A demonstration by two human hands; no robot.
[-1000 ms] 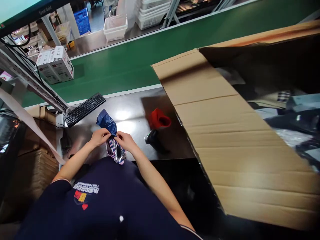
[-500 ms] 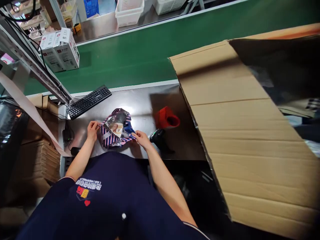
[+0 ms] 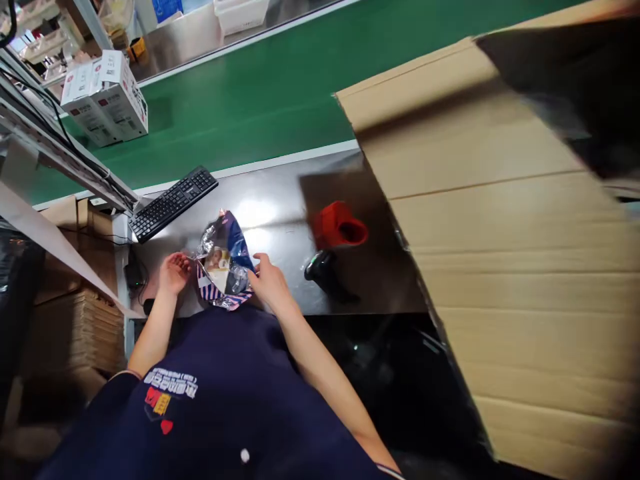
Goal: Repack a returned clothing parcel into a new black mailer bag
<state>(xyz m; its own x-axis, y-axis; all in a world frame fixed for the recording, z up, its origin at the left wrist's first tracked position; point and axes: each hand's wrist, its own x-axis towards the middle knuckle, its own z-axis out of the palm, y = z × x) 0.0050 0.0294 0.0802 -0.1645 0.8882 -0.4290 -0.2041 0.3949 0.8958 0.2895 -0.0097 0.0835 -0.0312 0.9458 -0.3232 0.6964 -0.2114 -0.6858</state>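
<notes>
A shiny bag with navy, pink and white stripes rests on the metal table in front of me. Its clear front panel shows a pale label and a dark item I cannot make out. My left hand is at the bag's left edge, fingers curled on a thin bit of its crinkled film. At the bag's right side, my right hand has its thumb and forefinger apart, the fingertips touching or almost touching the edge.
A black keyboard lies behind the bag. To the right are a red holder and a black handheld scanner. A large cardboard sheet covers the right. Beyond the table runs a green conveyor belt carrying white cartons.
The bag has turned and tilted, showing more of its plain navy side. My right hand has loosened from its pinch; my left has rolled over, palm upward. The view has shifted slightly.
</notes>
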